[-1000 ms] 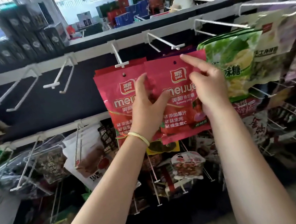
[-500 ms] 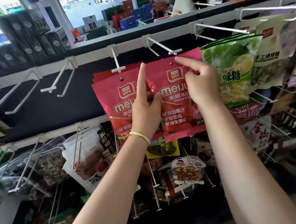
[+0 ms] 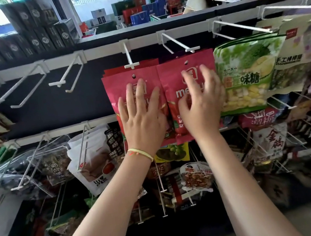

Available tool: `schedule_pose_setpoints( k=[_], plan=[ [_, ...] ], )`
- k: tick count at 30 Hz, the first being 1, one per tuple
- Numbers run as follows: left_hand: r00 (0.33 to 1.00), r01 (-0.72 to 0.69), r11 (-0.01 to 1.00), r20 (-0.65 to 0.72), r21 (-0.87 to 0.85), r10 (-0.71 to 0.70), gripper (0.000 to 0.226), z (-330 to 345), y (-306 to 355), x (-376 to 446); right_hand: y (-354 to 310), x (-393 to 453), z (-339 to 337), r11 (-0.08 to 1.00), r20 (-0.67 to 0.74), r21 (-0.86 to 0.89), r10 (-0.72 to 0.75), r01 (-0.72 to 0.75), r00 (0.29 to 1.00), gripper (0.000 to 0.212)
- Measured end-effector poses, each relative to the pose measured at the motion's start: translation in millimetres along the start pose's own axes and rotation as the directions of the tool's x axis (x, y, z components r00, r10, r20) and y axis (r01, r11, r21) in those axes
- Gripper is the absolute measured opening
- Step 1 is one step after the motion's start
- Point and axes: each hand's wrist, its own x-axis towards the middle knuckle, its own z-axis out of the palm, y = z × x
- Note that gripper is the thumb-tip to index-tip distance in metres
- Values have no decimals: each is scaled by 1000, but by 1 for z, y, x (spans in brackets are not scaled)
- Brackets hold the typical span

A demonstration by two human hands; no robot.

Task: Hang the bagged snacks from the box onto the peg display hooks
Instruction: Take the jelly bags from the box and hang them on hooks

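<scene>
Two red snack bags hang side by side at the middle of the rack, and you have a hand on each. Your left hand lies flat on the left red bag, fingers straight and spread, gripping nothing; a yellow band circles that wrist. Your right hand is over the right red bag with fingers loosely bent and apart — it is blurred, and you cannot tell whether the tips touch the bag. Each bag sits on its own white peg hook: the left hook at 12 o'clock from your left hand, the right hook at 12 o'clock from your right. At 3 o'clock from the right bag, just beside it, hangs a green durian candy bag. At 9 o'clock from the left bag stand bare white hooks — with more bagged snacks on the lower rows.
</scene>
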Motion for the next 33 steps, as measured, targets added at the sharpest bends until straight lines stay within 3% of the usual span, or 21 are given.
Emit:
schedule_pose_setpoints(
  k=[4, 11, 15, 17, 20, 23, 26, 30, 33],
  plan=[
    [989, -27, 998, 146, 49, 20, 57, 8, -11, 5, -2, -3, 13, 1000, 188, -31, 9, -3, 982, 62],
    [955, -78, 995, 293, 59, 57, 62, 6, -27, 18, -10, 10, 21, 997, 307, -55, 60, -45, 950, 70],
    [956, -87, 985, 264, -151, 125, 47, -6, -48, 2, -39, -15, 25, 997, 111, -40, 69, -65, 991, 37],
    [963, 12, 971, 265, -238, 53, 36, -14, -70, -20, -64, -33, 29, 993, 197, 94, 55, -74, 979, 22],
    [924, 240, 931, 358, -276, -132, 40, -40, -121, -62, -116, -66, 37, 938, 557, 284, 7, -199, 830, 20],
    [884, 384, 896, 369, -224, -287, 23, -75, -191, -107, -183, -104, 55, 916, 730, 350, -135, -197, 669, 21],
    [845, 493, 834, 364, -248, -391, 20, -117, -268, -153, -263, -144, 86, 883, 789, 411, -220, -227, 574, 23],
    [812, 573, 791, 273, -215, -515, 35, -175, -387, -224, -385, -201, 129, 856, 813, 454, -284, -248, 509, 23],
    [702, 711, 691, 190, -131, -687, 40, -210, -484, -281, -473, -248, 158, 834, 818, 495, -353, -243, 454, 23]
  ],
)
